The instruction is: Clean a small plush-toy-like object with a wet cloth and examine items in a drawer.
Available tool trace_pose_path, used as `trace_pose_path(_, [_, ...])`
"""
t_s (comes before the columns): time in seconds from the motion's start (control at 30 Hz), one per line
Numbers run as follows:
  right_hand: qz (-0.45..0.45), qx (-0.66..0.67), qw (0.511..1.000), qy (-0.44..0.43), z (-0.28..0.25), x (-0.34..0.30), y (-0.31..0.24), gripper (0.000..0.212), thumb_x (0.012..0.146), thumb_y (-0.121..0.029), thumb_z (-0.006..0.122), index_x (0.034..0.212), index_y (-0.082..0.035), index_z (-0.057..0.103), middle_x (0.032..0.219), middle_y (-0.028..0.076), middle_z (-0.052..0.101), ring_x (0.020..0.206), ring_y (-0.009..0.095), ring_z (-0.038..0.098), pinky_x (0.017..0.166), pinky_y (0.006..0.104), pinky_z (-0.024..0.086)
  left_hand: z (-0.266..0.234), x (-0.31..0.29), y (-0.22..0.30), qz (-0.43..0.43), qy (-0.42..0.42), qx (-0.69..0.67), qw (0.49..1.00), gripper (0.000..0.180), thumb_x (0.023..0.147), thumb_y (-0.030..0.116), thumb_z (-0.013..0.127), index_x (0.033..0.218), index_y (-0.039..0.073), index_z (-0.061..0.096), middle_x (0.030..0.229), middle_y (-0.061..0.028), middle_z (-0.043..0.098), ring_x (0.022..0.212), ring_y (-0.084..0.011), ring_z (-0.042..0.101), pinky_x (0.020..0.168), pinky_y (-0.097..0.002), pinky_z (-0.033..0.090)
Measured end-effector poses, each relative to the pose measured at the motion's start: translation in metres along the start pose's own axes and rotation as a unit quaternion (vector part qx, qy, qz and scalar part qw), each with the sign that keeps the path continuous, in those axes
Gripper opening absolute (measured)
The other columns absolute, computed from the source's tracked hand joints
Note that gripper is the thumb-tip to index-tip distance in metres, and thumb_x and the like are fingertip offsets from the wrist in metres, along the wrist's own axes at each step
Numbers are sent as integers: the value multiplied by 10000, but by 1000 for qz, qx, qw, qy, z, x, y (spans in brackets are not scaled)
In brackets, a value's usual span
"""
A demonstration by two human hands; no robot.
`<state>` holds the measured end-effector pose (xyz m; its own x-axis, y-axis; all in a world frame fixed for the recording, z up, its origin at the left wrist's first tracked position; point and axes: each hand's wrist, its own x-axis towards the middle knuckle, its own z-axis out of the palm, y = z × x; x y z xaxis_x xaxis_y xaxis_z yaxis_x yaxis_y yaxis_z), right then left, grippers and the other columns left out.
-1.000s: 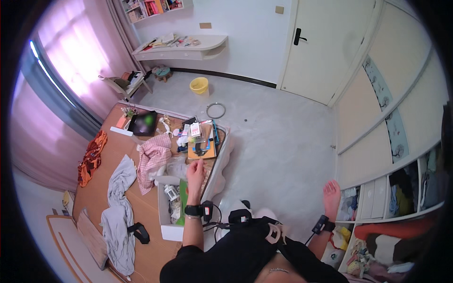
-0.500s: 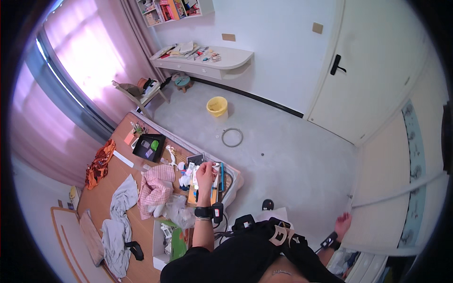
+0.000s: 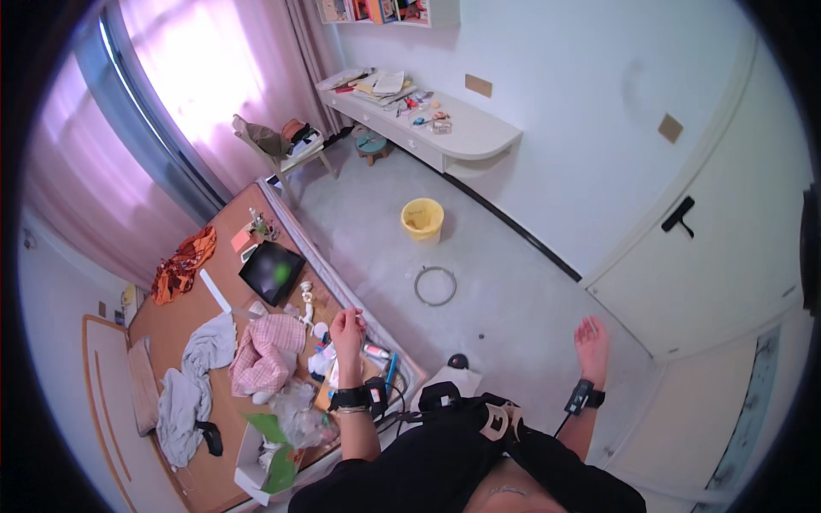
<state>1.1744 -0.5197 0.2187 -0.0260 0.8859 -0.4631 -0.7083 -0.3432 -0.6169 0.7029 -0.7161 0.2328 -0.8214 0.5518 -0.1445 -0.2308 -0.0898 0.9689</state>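
My left hand [image 3: 346,335] is above the near end of the bed, its fingers curled together. Whatever they may hold is too small to make out. Below and around it lie a blue stick-like item [image 3: 392,373], a white tube [image 3: 376,351] and a crowd of small items. Just left of that hand are a white figurine [image 3: 307,303] and a pink checked cloth [image 3: 267,350]. My right hand [image 3: 592,349] is raised over the floor on the right, fingers apart, holding nothing. Both wrists wear black strapped devices.
On the bed [image 3: 224,321] are a black tray [image 3: 271,272], grey clothing [image 3: 192,385], a clear plastic bag [image 3: 304,415] and an open white box [image 3: 250,466]. A yellow bin [image 3: 422,221] and a grey ring [image 3: 435,286] stand on the floor. A chair [image 3: 286,158] and wall desk [image 3: 462,128] lie beyond.
My right hand has come up and forward from low at the right, its fingers spreading. My left hand has shifted slightly left over the bed items. The view has turned.
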Motion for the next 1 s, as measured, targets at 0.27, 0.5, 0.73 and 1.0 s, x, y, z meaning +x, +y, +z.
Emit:
trace_pose_path(0.27, [-37, 41, 997, 50, 18, 104, -29, 211, 842, -171, 586, 1002, -35, 562, 987, 69, 590, 942, 177, 572, 869, 342, 474, 104, 101, 42, 55, -27, 50, 997, 249, 949, 253, 507, 871, 41, 610, 567, 22, 516, 419, -29, 391, 401, -173, 293])
trace_pose_path(0.5, [53, 161, 979, 114, 16, 278, 1, 116, 804, -80, 527, 894, -43, 591, 887, 54, 646, 879, 166, 617, 879, 374, 473, 107, 179, 26, 56, 54, 31, 997, 252, 942, 268, 519, 861, 50, 614, 582, 21, 526, 451, -27, 414, 402, -172, 289])
trace_pose_path(0.73, [186, 90, 977, -47, 248, 381, 83, 81, 812, -64, 580, 881, -24, 587, 831, 65, 636, 825, 183, 613, 838, 348, 473, 46, 232, 30, 99, 187, 11, 977, 241, 945, 261, 522, 863, 45, 591, 636, 19, 529, 492, -35, 432, 451, -180, 336])
trace_pose_path(1.0, [436, 227, 867, -84, 337, 455, 226, 136, 814, -44, 567, 934, 18, 558, 812, 84, 590, 757, 212, 587, 807, 336, 524, 47, 313, 68, 72, 265, 35, 961, 258, 945, 282, 521, 863, 52, 603, 618, 12, 549, 484, -23, 438, 449, -161, 318])
